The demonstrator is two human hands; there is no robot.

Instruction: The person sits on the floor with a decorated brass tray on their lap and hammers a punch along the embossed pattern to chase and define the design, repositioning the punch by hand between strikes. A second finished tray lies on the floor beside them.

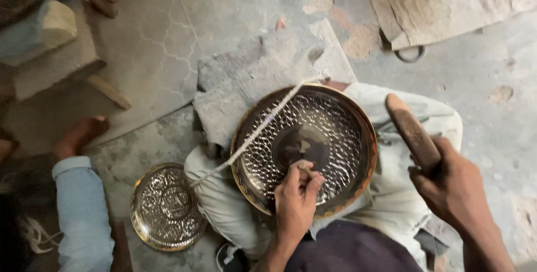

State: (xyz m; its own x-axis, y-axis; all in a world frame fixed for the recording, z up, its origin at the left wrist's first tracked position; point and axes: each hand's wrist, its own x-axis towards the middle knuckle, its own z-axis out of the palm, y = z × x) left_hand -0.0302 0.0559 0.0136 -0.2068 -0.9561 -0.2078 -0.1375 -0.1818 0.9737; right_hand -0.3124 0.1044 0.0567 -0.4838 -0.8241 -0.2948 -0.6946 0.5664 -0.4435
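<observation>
A large round brass plate with a hammered, dimpled surface and a dark centre [305,146] is propped across the lap of the seated person, tilted against a grey stone block [251,82] that lies just beyond it. Near the plate's dark centre, the left hand [296,199] is set on the metal, its fingers pinched narrowly around a small metal punch [305,166] whose tip is held against the plate. To the right of the plate, just off its rim, the right hand [447,185] is closed firmly around the handle of a worn wooden mallet [411,132], which is raised above the light trouser leg. A white twisted cord [263,126] is stretched across the plate's left part, from its upper rim down past its lower left edge. To the lower left of the plate, a smaller embossed brass plate [165,207] is laid on the grey floor, and further left a light blue sleeve [81,210] of another person is seen.
</observation>
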